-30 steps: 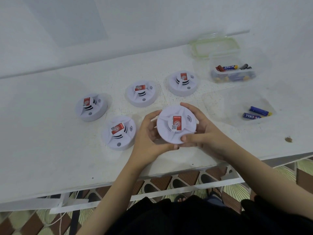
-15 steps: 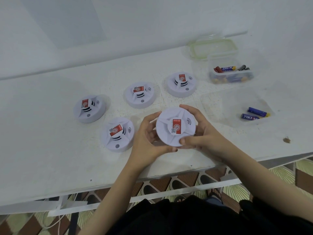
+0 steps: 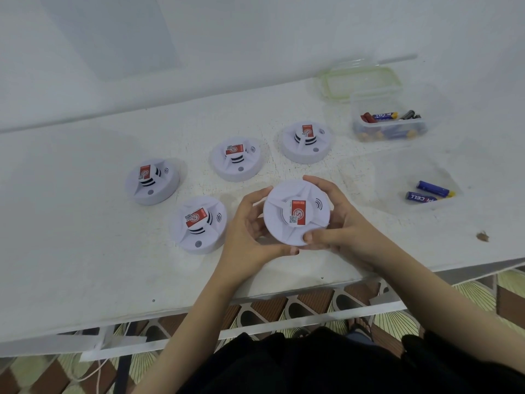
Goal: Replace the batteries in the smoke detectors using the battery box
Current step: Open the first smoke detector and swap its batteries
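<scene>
Five smoke detectors in view: four resting on the counter (image 3: 85, 251), one held detector (image 3: 297, 213) lifted just above the near edge. Left hand (image 3: 250, 231) cupped around the left rim, fingers curled under, thumb along the lower edge. Right hand (image 3: 338, 226) wrapped around the right rim, thumb pressed on the front face near the bottom. Both hands closed on the same unit, face up, red label toward the camera. Grip opposed across the round body; likely step: twisting the cover from the base to reach the battery bay, though no seam opening visible yet.

Battery box (image 3: 389, 123) at the far right corner of the counter, open, batteries inside, its lid (image 3: 360, 81) lying just behind it. Clear tray (image 3: 397, 177) between box and held detector, carrying two blue batteries (image 3: 429, 191), long axes running roughly left to right. Box and tray both lie right of the hands; right hand nearer, so the reach for a battery best suited to that hand while the left hand steadies the unit.
</scene>
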`<state>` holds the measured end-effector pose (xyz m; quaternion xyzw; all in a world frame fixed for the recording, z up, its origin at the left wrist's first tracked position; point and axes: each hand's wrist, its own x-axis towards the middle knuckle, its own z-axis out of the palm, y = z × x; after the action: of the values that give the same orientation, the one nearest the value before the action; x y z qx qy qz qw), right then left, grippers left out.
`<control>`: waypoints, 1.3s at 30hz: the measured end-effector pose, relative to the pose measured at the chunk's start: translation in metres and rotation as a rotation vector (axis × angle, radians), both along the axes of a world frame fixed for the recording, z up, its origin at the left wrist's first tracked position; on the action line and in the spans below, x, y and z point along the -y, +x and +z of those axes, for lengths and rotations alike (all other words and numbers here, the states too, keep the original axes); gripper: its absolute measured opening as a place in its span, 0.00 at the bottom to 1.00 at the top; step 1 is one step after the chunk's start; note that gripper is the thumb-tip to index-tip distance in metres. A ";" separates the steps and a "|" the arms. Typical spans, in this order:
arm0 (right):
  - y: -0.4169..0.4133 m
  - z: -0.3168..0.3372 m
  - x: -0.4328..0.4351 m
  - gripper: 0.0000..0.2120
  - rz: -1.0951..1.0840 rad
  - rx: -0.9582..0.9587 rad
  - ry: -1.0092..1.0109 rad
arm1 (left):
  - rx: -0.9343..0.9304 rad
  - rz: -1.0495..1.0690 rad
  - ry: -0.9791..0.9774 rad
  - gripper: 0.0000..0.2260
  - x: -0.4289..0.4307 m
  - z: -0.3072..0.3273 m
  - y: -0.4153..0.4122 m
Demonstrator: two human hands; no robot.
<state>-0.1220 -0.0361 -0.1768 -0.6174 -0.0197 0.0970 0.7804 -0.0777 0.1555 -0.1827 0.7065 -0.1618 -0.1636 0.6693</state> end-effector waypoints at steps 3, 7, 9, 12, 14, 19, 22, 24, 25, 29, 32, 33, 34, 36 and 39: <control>0.000 0.000 0.000 0.39 0.002 0.005 -0.001 | 0.000 -0.001 -0.002 0.41 0.000 -0.001 0.000; 0.000 -0.001 0.001 0.39 0.003 0.009 0.013 | 0.003 -0.003 0.001 0.41 0.000 -0.001 0.000; 0.000 -0.002 0.001 0.39 0.005 0.014 0.014 | 0.006 -0.003 0.003 0.41 0.000 -0.001 0.000; 0.000 -0.002 0.000 0.40 0.014 0.013 0.030 | 0.009 0.000 0.014 0.41 0.000 -0.001 0.000; 0.000 -0.002 0.001 0.40 0.015 0.010 0.032 | 0.005 -0.001 0.015 0.41 -0.001 -0.001 0.000; 0.000 -0.001 0.002 0.36 0.026 -0.026 0.138 | -0.007 -0.008 0.003 0.41 -0.002 -0.002 0.001; 0.000 -0.001 0.003 0.32 0.031 -0.031 0.190 | -0.003 -0.011 0.004 0.42 -0.003 -0.002 0.001; 0.000 -0.001 0.002 0.32 0.026 -0.032 0.199 | 0.003 -0.016 0.010 0.42 -0.003 -0.002 0.001; 0.000 -0.001 0.002 0.33 0.023 -0.032 0.201 | 0.003 -0.016 0.013 0.42 -0.003 -0.002 0.001; 0.001 -0.001 0.001 0.32 0.007 -0.036 0.206 | -0.005 -0.011 0.013 0.42 -0.002 -0.002 0.001; 0.001 -0.001 0.001 0.32 0.002 -0.042 0.211 | -0.005 -0.016 0.017 0.43 -0.003 -0.002 0.002; 0.001 -0.001 0.001 0.32 0.000 -0.044 0.211 | -0.005 -0.018 0.017 0.43 -0.003 -0.003 0.002; 0.001 -0.001 0.001 0.32 -0.002 -0.047 0.208 | -0.004 -0.019 0.019 0.43 -0.003 -0.003 0.002; 0.000 0.000 0.001 0.32 -0.007 -0.044 0.196 | 0.000 -0.017 0.024 0.43 -0.003 -0.004 0.002; -0.001 -0.001 0.001 0.31 -0.013 -0.049 0.193 | 0.001 -0.014 0.028 0.43 -0.003 -0.004 0.002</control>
<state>-0.1226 -0.0366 -0.1774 -0.5371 -0.0055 0.1046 0.8370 -0.0758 0.1582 -0.1865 0.7148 -0.1648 -0.1701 0.6581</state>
